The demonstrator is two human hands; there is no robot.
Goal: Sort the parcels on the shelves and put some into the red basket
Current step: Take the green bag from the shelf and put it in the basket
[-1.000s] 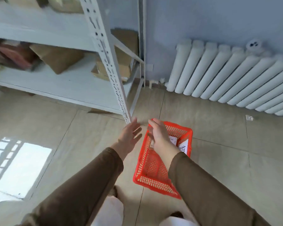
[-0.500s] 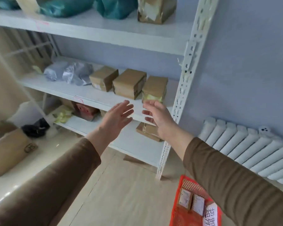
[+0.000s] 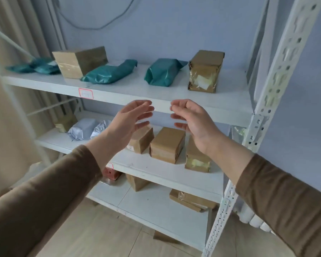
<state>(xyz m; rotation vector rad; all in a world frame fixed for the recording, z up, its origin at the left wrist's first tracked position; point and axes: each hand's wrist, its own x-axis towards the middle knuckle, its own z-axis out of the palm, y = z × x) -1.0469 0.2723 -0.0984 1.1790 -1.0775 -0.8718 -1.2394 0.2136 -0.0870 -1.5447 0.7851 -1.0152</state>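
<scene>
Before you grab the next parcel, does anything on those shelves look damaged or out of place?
The brown box at the right end of the top shelf looks battered: its wrapping is crumpled and the taped front is wrinkled. The other parcels look intact. Both hands, left and right, hold nothing.

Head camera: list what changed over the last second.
Both hands rose from the red basket on the floor, now out of view, to the shelves. The left hand and right hand hover before the upper shelf, empty. The parcels stayed put.
</scene>
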